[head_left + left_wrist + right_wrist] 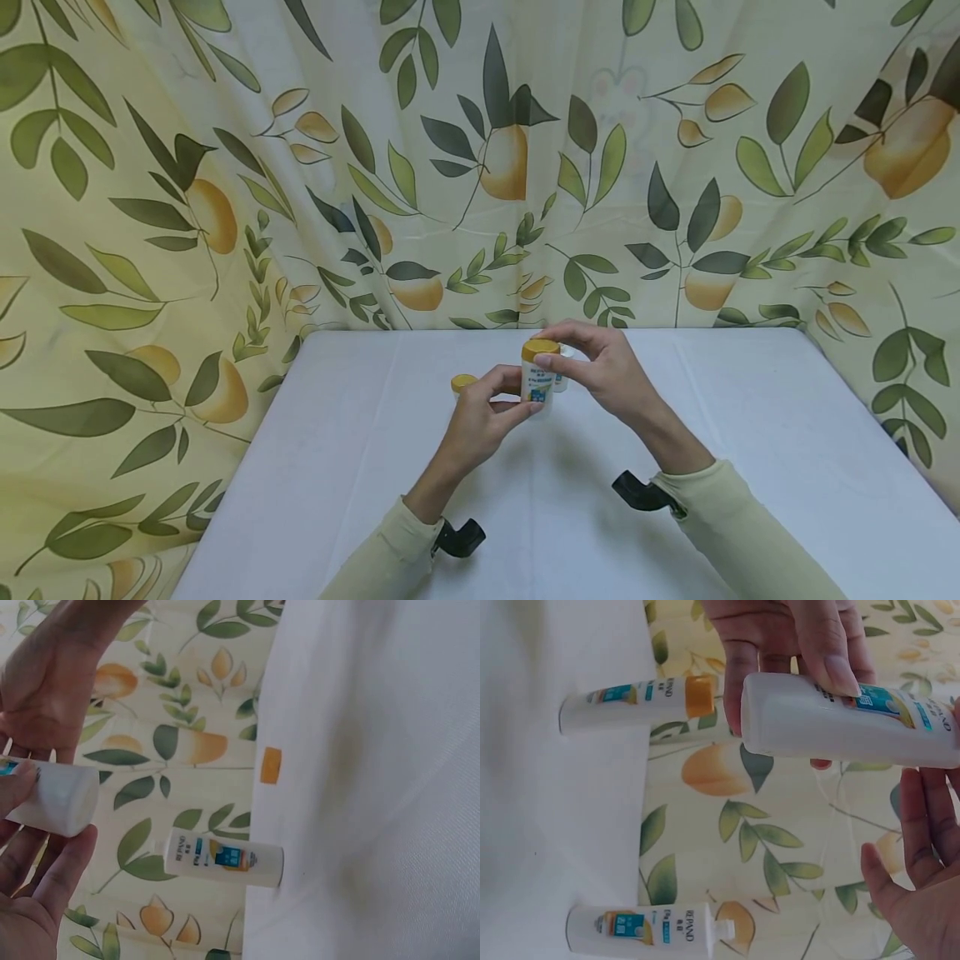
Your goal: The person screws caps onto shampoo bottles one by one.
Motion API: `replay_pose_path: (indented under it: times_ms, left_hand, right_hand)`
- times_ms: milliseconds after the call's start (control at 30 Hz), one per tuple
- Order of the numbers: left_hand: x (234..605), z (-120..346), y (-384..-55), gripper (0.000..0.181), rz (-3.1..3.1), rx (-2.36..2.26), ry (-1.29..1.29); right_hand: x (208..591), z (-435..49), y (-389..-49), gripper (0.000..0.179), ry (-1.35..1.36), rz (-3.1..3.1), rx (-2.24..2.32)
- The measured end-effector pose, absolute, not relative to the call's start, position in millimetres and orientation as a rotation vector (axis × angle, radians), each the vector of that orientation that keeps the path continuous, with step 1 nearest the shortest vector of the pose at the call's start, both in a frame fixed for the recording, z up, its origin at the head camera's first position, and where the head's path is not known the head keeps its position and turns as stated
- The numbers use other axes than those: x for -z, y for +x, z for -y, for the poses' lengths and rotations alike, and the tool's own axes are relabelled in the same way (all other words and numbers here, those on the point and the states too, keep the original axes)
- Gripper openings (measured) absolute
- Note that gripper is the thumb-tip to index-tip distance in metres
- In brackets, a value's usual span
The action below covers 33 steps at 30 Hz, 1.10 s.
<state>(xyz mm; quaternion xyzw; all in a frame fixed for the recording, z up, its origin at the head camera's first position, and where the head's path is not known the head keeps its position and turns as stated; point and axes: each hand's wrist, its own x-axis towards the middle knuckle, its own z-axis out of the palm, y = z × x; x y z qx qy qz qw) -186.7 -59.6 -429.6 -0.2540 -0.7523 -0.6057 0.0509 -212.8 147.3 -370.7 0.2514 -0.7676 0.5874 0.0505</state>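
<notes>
My left hand (478, 423) grips a small white bottle (536, 386) by its lower body, thumb over the label in the right wrist view. The bottle is upright above the table. My right hand (609, 373) pinches its orange screw cap (541, 347) between thumb and fingers. Behind the left hand stands a matching bottle (626, 705) with an orange cap (462, 381). Another matching bottle (225, 859), uncapped with a white nozzle (724, 930), stands behind the right hand. Near it a loose orange cap (271, 765) lies on the table.
A white cloth covers the table (360, 467). A curtain (480, 167) printed with leaves and fruit hangs at the table's far edge and left side. Black wrist camera mounts (460, 538) jut from both sleeves.
</notes>
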Motion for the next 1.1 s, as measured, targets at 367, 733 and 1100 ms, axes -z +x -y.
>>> replay_pose_path:
  times_ms: [367,733,1100]
  left_hand:
    - [430.0,58.9,-185.5,0.04,2.304,1.811,-0.75]
    - [428.3,57.4,-184.1,0.04,2.308,1.784,-0.707]
    - [428.1,62.9,-187.6,0.041,2.321,1.794,-0.709]
  right_hand:
    - [370.5,-147.0,-211.7,0.019,0.786,2.333,-1.791]
    - [371.9,-143.6,-212.0,0.017,0.766,2.304,-1.798]
    - [372.9,-146.3,-213.2,0.02,0.845,2.287,-1.795]
